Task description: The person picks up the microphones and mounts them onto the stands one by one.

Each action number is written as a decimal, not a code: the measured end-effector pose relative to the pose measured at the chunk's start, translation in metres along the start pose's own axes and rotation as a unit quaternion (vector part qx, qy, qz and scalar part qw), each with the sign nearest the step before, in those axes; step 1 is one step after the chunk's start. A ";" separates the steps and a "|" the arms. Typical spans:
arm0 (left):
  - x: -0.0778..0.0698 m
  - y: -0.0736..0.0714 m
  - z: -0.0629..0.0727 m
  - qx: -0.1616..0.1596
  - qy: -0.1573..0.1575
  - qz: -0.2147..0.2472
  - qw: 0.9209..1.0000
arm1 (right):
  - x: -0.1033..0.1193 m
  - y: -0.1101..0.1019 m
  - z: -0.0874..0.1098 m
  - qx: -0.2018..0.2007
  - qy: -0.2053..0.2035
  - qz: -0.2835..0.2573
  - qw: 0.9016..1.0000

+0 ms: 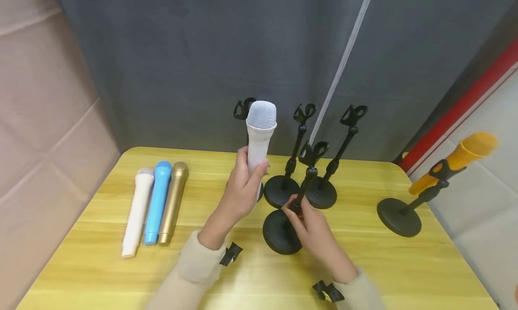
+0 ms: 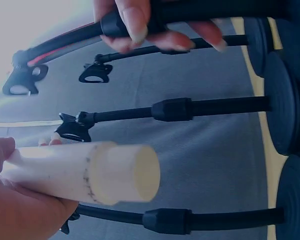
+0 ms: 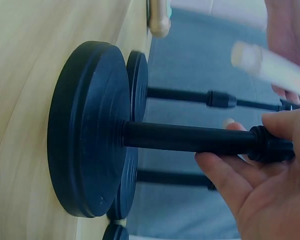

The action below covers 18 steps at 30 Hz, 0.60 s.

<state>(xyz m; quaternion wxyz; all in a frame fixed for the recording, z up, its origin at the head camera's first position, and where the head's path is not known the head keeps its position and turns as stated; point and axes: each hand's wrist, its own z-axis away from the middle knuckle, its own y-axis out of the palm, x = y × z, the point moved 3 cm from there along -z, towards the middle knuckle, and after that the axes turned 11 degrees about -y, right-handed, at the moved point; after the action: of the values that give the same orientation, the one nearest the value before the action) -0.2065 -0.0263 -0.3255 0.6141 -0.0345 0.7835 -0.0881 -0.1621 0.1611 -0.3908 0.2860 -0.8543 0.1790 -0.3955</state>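
Note:
My left hand (image 1: 238, 191) holds a white microphone (image 1: 257, 143) upright by its handle, its pale mesh head at the top. In the left wrist view the open lower end of the microphone (image 2: 117, 172) points toward the stand bases. My right hand (image 1: 317, 229) grips the pole of a black desktop microphone stand (image 3: 185, 137), just around its collar. That stand's round base (image 1: 280, 234) is at the front of the group, and its clip (image 1: 313, 154) is vacant. The white microphone is to the left of this clip and higher in the head view.
Behind stand several more black stands (image 1: 279, 191) with vacant clips, one partly hidden by the left hand. On the left of the table (image 1: 101, 274) lie a white microphone (image 1: 137, 213), a blue one (image 1: 158, 202) and a gold one (image 1: 174, 202). An orange microphone (image 1: 475, 147) sits in a stand at right.

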 end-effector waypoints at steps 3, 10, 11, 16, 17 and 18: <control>-0.005 0.001 -0.004 -0.004 0.009 -0.001 1.000 | 0.005 0.009 -0.005 0.010 -0.007 -0.007 1.000; -0.012 -0.004 -0.012 -0.011 0.020 0.020 1.000 | 0.015 0.029 -0.015 0.038 -0.039 -0.007 0.998; -0.012 -0.005 -0.013 -0.011 0.024 0.024 0.999 | 0.017 0.031 -0.016 0.042 -0.044 -0.009 0.998; -0.015 -0.009 -0.017 -0.005 0.060 0.053 0.997 | 0.023 0.038 -0.018 0.048 -0.058 -0.019 0.997; -0.016 -0.010 -0.017 -0.002 0.069 0.058 0.996 | 0.025 0.039 -0.018 0.049 -0.059 -0.020 0.997; -0.016 -0.011 -0.017 0.001 0.078 0.064 0.995 | 0.026 0.040 -0.018 0.050 -0.059 -0.021 0.997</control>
<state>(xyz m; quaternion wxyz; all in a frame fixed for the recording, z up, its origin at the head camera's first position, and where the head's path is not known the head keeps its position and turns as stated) -0.2199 -0.0328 -0.3040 0.5556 0.0230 0.8295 -0.0517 -0.1635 0.1099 -0.3918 0.3301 -0.8643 0.1239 -0.3587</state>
